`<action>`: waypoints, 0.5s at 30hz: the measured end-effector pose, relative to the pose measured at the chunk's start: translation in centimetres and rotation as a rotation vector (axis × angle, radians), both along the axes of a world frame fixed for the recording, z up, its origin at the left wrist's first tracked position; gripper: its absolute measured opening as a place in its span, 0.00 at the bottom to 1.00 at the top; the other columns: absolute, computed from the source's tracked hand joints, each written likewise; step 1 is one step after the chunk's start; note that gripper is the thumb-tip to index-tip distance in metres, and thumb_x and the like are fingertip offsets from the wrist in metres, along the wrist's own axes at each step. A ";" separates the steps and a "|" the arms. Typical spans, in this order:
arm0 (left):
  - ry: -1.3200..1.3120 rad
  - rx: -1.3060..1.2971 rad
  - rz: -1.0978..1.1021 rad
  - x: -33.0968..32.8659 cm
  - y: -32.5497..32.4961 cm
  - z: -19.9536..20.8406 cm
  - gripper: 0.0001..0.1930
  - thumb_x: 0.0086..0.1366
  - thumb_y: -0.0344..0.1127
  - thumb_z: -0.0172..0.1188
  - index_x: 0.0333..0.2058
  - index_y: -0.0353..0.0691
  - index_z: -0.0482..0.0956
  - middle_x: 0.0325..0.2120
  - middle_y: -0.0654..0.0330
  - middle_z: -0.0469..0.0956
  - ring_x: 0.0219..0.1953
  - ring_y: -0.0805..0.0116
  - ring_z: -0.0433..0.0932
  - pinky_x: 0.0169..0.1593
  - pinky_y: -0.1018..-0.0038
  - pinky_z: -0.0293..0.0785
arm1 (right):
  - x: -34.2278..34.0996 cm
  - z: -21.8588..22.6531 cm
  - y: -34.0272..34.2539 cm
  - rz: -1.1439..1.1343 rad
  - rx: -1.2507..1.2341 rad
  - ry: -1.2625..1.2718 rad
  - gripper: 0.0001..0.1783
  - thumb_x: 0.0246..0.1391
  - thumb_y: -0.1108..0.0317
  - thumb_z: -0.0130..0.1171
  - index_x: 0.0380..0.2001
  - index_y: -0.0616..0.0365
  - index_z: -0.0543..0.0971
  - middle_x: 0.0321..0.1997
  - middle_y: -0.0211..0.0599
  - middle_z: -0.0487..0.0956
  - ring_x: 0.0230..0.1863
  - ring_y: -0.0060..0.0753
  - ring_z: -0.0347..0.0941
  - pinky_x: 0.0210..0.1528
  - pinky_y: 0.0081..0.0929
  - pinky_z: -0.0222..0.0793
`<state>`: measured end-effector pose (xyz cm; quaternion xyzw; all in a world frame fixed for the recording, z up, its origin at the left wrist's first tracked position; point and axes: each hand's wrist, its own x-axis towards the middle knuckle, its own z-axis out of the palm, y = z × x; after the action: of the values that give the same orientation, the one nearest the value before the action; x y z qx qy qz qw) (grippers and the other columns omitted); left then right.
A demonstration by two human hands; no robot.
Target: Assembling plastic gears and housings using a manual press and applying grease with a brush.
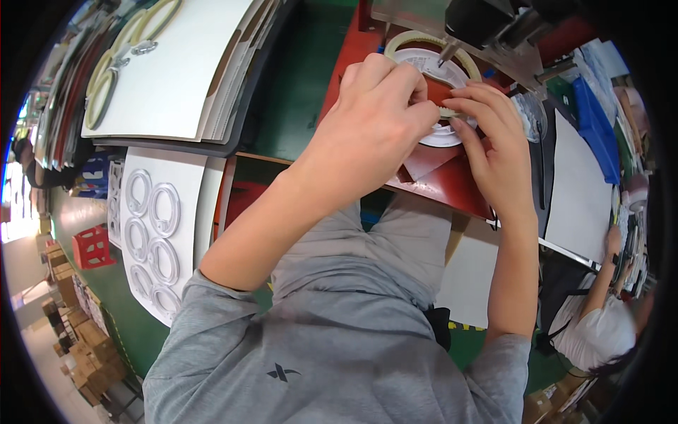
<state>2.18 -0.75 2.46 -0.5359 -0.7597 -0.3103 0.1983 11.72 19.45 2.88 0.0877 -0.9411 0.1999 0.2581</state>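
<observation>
A round white plastic ring (443,138) lies on the red machine bed (452,185). Around its far side curves a cream-coloured ring (417,35), and a short ribbed cream piece shows between my hands. My left hand (381,113) is closed over the ring's left side with fingers curled; whatever its fingertips pinch is hidden. My right hand (498,134) has its thumb and fingers bent in a pinch at the right side, around the near cream part. Just beyond the hands, a pointed metal tip (448,53) of the machine comes down over the white ring.
The dark machine head (480,18) overhangs the work. At left, a stack of white boards (176,71) bears cream rings (102,95); a lower white sheet (191,212) holds several clear rings (164,210). A blue bin (597,131) and another person (600,332) are at right.
</observation>
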 end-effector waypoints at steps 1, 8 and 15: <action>0.043 -0.021 0.015 -0.1 0.0 0.1 0.07 0.57 0.31 0.70 0.33 0.41 0.83 0.38 0.62 0.78 0.46 0.56 0.72 0.50 0.65 0.70 | -0.1 0.0 0.0 0.011 -0.021 0.004 0.12 0.54 0.77 0.65 0.43 0.58 0.84 0.51 0.38 0.81 0.60 0.47 0.74 0.61 0.41 0.68; -0.158 0.037 -0.122 -0.8 -1.4 1.6 0.06 0.58 0.28 0.69 0.35 0.40 0.82 0.33 0.63 0.81 0.42 0.57 0.73 0.49 0.66 0.70 | -0.1 0.2 0.0 0.018 -0.041 0.048 0.10 0.51 0.73 0.69 0.39 0.56 0.86 0.40 0.34 0.81 0.48 0.41 0.76 0.53 0.37 0.70; -0.228 -0.041 -0.169 -2.0 -2.3 1.6 0.05 0.59 0.26 0.68 0.35 0.39 0.82 0.31 0.61 0.82 0.39 0.58 0.74 0.46 0.67 0.72 | -0.1 -0.3 -1.5 -0.049 -0.106 0.090 0.10 0.51 0.73 0.69 0.39 0.56 0.87 0.38 0.34 0.81 0.45 0.40 0.76 0.49 0.35 0.72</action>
<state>0.13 -3.05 4.05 -0.5632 -0.7357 -0.3691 0.0731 11.58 17.94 2.59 0.0598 -0.9186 0.2391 0.3090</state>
